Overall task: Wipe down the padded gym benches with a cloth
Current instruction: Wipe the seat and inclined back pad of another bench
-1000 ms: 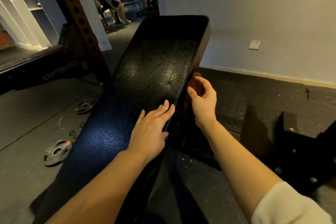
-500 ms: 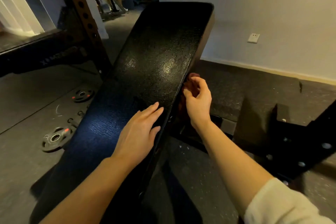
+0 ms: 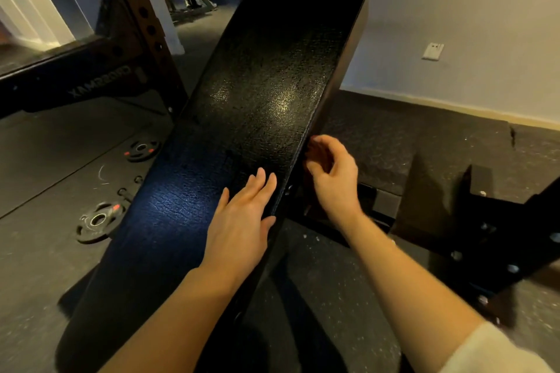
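Centrally, the padded bench (image 3: pixel 260 106) runs as a long black slab from the near lower left up toward the far wall, its textured vinyl top catching a pale sheen mid-length and a bluish one nearer the camera. The left hand (image 3: pixel 239 221) lies flat on that top close to the right edge, fingers straight and together, thumb hooked over the rim; it holds nothing. The right hand (image 3: pixel 333 172) sits just off the same edge, fingers curled toward the bench's side. A dark reddish cloth (image 3: pixel 309 188) shows dimly beneath and behind those fingers, against the side of the pad; it is too shadowed to say how firmly it is gripped, though the curled fingers seem to close on it. A white sleeve (image 3: pixel 491 351) covers the right upper arm at the lower right corner.

Left of the bench, two weight plates (image 3: pixel 100 221) lie flat on the dark rubber floor (image 3: pixel 333 281). A perforated rack upright (image 3: pixel 142 18) rises beyond them. To the right stands a black metal frame (image 3: pixel 500 230), and a wall socket (image 3: pixel 432 51) is set in the pale wall.
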`<control>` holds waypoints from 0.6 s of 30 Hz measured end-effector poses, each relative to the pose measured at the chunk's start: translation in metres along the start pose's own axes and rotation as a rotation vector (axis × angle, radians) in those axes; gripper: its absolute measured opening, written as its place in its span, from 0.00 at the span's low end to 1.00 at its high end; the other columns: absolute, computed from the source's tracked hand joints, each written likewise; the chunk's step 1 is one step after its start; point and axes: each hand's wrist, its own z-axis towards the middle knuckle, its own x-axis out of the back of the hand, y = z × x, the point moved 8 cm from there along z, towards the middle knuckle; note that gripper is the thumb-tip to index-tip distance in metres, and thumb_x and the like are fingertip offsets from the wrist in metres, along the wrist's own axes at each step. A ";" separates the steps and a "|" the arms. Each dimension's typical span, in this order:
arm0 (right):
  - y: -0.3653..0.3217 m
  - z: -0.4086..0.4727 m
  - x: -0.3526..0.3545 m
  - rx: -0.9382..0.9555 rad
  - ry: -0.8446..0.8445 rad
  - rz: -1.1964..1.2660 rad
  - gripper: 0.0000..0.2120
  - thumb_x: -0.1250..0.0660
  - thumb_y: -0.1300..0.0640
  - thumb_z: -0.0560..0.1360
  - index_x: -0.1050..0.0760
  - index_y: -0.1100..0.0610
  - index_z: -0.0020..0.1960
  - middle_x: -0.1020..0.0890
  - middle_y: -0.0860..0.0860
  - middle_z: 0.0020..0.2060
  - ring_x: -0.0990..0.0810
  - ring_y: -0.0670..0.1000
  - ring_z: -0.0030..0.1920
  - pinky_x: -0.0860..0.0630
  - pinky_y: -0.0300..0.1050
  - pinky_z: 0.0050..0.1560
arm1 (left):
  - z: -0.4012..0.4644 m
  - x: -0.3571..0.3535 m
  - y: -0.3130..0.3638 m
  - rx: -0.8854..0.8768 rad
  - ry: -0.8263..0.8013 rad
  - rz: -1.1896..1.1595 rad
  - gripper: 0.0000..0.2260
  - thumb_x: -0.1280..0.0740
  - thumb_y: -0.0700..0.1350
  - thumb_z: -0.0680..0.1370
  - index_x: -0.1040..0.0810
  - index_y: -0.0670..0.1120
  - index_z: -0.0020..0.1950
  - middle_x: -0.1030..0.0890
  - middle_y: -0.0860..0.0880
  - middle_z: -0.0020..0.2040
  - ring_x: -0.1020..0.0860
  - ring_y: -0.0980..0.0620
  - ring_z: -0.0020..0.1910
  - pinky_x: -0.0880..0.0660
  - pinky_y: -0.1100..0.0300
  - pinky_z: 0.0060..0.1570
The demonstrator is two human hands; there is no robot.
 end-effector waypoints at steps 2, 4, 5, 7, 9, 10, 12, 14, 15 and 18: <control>0.001 -0.024 -0.007 0.045 -0.111 -0.025 0.21 0.32 0.70 0.71 0.24 0.54 0.61 0.21 0.50 0.56 0.24 0.46 0.59 0.28 0.43 0.64 | 0.000 0.001 -0.001 0.005 0.002 0.009 0.31 0.35 0.45 0.80 0.47 0.54 0.79 0.48 0.55 0.79 0.50 0.59 0.77 0.55 0.52 0.76; 0.006 -0.048 -0.013 0.067 -0.274 -0.023 0.23 0.31 0.70 0.69 0.24 0.50 0.59 0.21 0.48 0.55 0.24 0.44 0.59 0.28 0.42 0.63 | 0.000 0.002 0.000 0.006 -0.016 0.022 0.32 0.35 0.45 0.80 0.48 0.54 0.79 0.48 0.55 0.79 0.50 0.59 0.77 0.56 0.52 0.76; 0.007 -0.054 -0.012 0.079 -0.298 -0.013 0.22 0.31 0.70 0.69 0.24 0.50 0.57 0.20 0.47 0.54 0.23 0.43 0.58 0.28 0.42 0.63 | 0.001 0.002 0.001 0.007 -0.022 0.026 0.32 0.35 0.45 0.80 0.48 0.54 0.79 0.48 0.54 0.79 0.50 0.59 0.77 0.56 0.51 0.76; 0.010 -0.042 0.002 0.064 -0.170 0.038 0.19 0.31 0.68 0.69 0.23 0.53 0.57 0.20 0.49 0.53 0.22 0.43 0.57 0.27 0.42 0.62 | 0.001 0.003 0.001 0.017 -0.028 0.026 0.32 0.35 0.45 0.80 0.48 0.54 0.79 0.49 0.54 0.80 0.50 0.59 0.77 0.56 0.52 0.76; 0.008 -0.016 0.021 0.033 0.039 0.045 0.18 0.31 0.67 0.72 0.24 0.51 0.58 0.22 0.50 0.54 0.24 0.39 0.55 0.28 0.37 0.61 | 0.000 0.003 0.002 0.029 -0.035 0.017 0.32 0.35 0.44 0.80 0.49 0.54 0.79 0.49 0.54 0.80 0.50 0.59 0.77 0.57 0.52 0.76; 0.004 -0.003 0.026 0.023 0.097 0.044 0.18 0.31 0.66 0.73 0.25 0.50 0.58 0.24 0.49 0.55 0.25 0.36 0.55 0.29 0.34 0.61 | 0.000 0.003 0.002 0.033 -0.036 0.014 0.32 0.35 0.44 0.80 0.49 0.54 0.79 0.49 0.54 0.79 0.50 0.59 0.77 0.57 0.52 0.75; -0.005 0.014 0.020 0.031 0.116 0.063 0.17 0.32 0.66 0.74 0.25 0.50 0.59 0.24 0.48 0.56 0.26 0.34 0.54 0.30 0.34 0.61 | 0.000 0.003 0.001 0.040 -0.038 0.010 0.32 0.35 0.44 0.80 0.49 0.54 0.79 0.49 0.55 0.79 0.51 0.59 0.77 0.57 0.52 0.75; -0.011 0.010 0.007 0.054 0.096 0.064 0.17 0.32 0.68 0.73 0.25 0.52 0.57 0.22 0.49 0.55 0.24 0.40 0.56 0.28 0.39 0.62 | 0.001 0.002 0.000 0.042 -0.037 0.017 0.33 0.35 0.45 0.80 0.49 0.55 0.79 0.49 0.55 0.79 0.50 0.59 0.77 0.57 0.51 0.75; -0.013 0.001 0.003 0.066 0.072 0.056 0.17 0.31 0.69 0.72 0.25 0.52 0.56 0.21 0.49 0.54 0.24 0.41 0.56 0.28 0.39 0.61 | 0.001 0.002 0.000 0.042 -0.037 0.021 0.33 0.35 0.45 0.80 0.49 0.55 0.79 0.49 0.55 0.79 0.50 0.59 0.77 0.57 0.51 0.75; -0.010 -0.037 -0.005 0.107 -0.121 0.030 0.18 0.29 0.70 0.68 0.23 0.54 0.53 0.20 0.49 0.51 0.23 0.40 0.53 0.28 0.34 0.57 | 0.001 0.001 -0.002 0.038 -0.046 0.016 0.33 0.34 0.45 0.80 0.49 0.56 0.79 0.49 0.55 0.80 0.50 0.59 0.77 0.57 0.50 0.75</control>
